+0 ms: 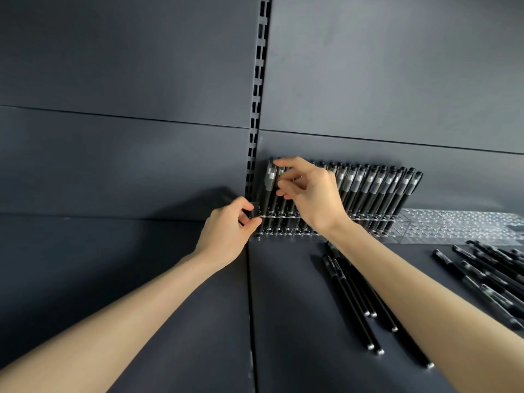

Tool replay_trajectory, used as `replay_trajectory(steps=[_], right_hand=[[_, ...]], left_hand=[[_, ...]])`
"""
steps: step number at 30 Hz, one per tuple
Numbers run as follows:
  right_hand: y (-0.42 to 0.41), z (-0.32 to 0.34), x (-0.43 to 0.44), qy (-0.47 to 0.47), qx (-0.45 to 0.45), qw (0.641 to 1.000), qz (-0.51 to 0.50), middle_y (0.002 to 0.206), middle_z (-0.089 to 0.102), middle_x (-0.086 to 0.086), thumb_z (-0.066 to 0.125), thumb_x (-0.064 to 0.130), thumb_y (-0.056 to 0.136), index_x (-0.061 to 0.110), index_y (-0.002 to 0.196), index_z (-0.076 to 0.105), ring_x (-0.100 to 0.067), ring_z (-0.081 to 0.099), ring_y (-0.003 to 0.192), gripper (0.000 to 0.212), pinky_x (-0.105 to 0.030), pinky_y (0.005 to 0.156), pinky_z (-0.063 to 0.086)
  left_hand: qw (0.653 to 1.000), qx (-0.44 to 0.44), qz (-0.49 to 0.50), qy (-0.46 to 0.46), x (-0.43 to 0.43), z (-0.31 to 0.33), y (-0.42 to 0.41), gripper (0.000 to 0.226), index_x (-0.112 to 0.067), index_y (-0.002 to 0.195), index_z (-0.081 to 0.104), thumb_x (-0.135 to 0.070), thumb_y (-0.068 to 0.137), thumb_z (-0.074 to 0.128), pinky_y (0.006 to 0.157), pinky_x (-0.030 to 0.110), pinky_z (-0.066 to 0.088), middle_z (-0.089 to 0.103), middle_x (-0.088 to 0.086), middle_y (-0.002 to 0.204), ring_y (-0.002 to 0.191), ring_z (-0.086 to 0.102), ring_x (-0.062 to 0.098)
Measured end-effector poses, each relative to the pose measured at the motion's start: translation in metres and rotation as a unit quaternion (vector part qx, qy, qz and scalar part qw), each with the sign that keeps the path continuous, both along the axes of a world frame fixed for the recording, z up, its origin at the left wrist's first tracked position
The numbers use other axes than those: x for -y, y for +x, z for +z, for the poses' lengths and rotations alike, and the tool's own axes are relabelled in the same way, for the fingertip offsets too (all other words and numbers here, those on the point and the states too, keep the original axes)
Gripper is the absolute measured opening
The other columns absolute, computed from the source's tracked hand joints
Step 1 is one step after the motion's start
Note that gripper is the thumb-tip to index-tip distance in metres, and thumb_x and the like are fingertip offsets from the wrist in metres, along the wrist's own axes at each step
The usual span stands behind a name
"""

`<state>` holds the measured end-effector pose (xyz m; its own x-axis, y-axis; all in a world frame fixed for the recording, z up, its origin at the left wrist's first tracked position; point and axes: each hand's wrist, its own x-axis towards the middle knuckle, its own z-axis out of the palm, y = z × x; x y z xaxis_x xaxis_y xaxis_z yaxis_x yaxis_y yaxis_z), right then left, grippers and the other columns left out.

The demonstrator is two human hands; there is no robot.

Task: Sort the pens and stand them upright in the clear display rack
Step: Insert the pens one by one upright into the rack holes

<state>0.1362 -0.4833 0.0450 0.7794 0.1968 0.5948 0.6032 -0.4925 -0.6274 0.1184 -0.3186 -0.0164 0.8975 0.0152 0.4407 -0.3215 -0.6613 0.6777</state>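
Standing pens (377,188): set in a close row in the left portion of the display rack (453,222). Long axis near vertical, caps up, tops leaning back toward the back panel (141,151). Lower barrels pass through the rack's clear upper plate into the base holes.

Held pen (280,174): second from the rack's left end, same upright orientation, cap up. The right hand (309,191) pinches its cap between forefinger and thumb. Only a short length of cap shows between the fingers; the barrel below is partly hidden by the hand.

Left hand (226,234): thumb and forefinger pinch the left end of the rack's upper plate, remaining fingers curled beneath.

Rack: sits at the rear of the shelf (297,321), against the back panel. Its right portion shows bare holes. The middle of the pen row is hidden behind the right hand and wrist.

Loose pens (348,293): lying flat on the shelf, long axis running from the rack toward the near edge, silver ends nearest the viewer. The right forearm covers part of this group.

Second heap of pens (487,276): flat, angled, overlapping, cut off by the right frame edge. Printing on the barrels is illegible.
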Motion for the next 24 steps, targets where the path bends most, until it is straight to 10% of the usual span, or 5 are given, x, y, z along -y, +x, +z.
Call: replay_trajectory(steps=[16, 24], right_hand=[[-0.055, -0.014, 0.084, -0.049, -0.013, 0.998, -0.033, 0.093, 0.062, 0.005, 0.060, 0.011, 0.091, 0.014, 0.101, 0.067, 0.005, 0.054, 0.078, 0.012, 0.000, 0.065, 0.039], [-0.082, -0.043, 0.165, -0.219, -0.093, 0.971, 0.017, 0.116, 0.058, -0.001, 0.057, 0.029, 0.093, 0.019, 0.113, 0.064, -0.021, 0.054, 0.109, 0.024, -0.025, 0.093, 0.041]], left_hand=[[0.997, -0.020, -0.025, 0.069, 0.078, 0.013, -0.077, 0.010, -0.028, 0.079, 0.055, -0.033, 0.086, 0.061, 0.072, 0.034, 0.051, 0.058, -0.011, 0.081, 0.071, 0.056, 0.006], [0.977, -0.067, 0.110, 0.173, 0.159, -0.009, -0.117, 0.044, -0.026, 0.115, 0.048, -0.059, 0.087, 0.047, 0.069, 0.026, 0.038, 0.054, -0.007, 0.110, 0.092, 0.055, 0.014]])
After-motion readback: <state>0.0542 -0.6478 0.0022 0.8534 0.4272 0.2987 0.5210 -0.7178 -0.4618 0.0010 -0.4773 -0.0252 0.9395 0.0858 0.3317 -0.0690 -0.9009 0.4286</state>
